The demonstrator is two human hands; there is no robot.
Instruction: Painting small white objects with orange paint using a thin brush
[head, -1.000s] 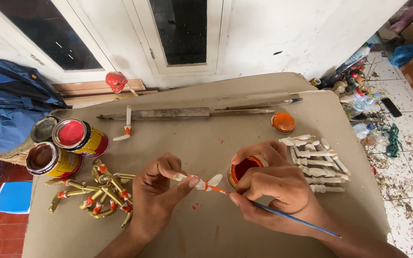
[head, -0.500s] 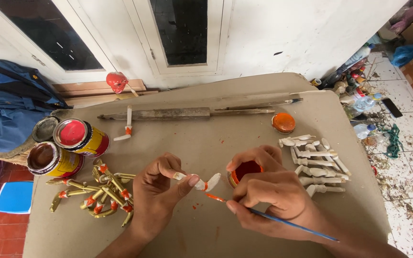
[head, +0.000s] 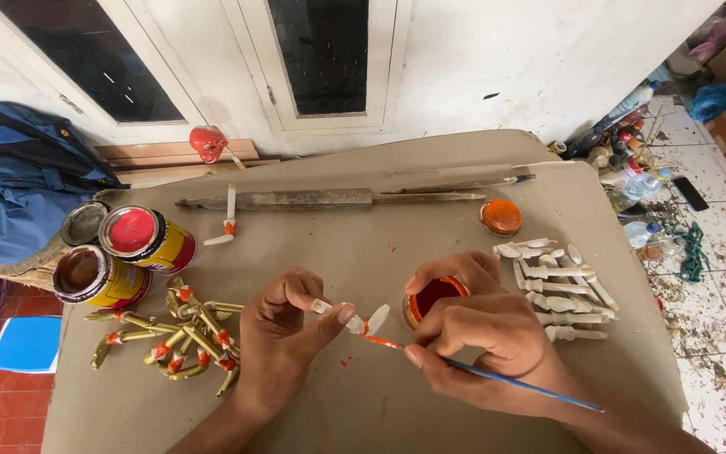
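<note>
**Head view: an orange band goes onto a small wooden piece**

Head camera looks down on a small carved wooden piece, pale and unpainted at its flat, spoon-like tip, held just above the middle of the table. The left hand pinches its stem end between thumb and fingertips, the other fingers curled in. The right hand is closed round a thin blue-handled brush, whose orange-loaded tip touches the neck of the piece; the same hand also cups a small open jar of orange paint.

By the look of it, painting the narrow band is the step in hand, and the next move likely calls for a slight turn of the stem against a steady brush tip, since the neck is thin and round.

To the right lies 1 loose heap of bare wooden pieces, smooth and matt. To the left sits a pile of gold-painted pieces with orange bands, glossy. Beyond them stand 2 open paint tins, one red inside, one brown. An orange jar lid rests near a long weathered wooden stick. The table wears dull tan covering flecked with paint.
</note>
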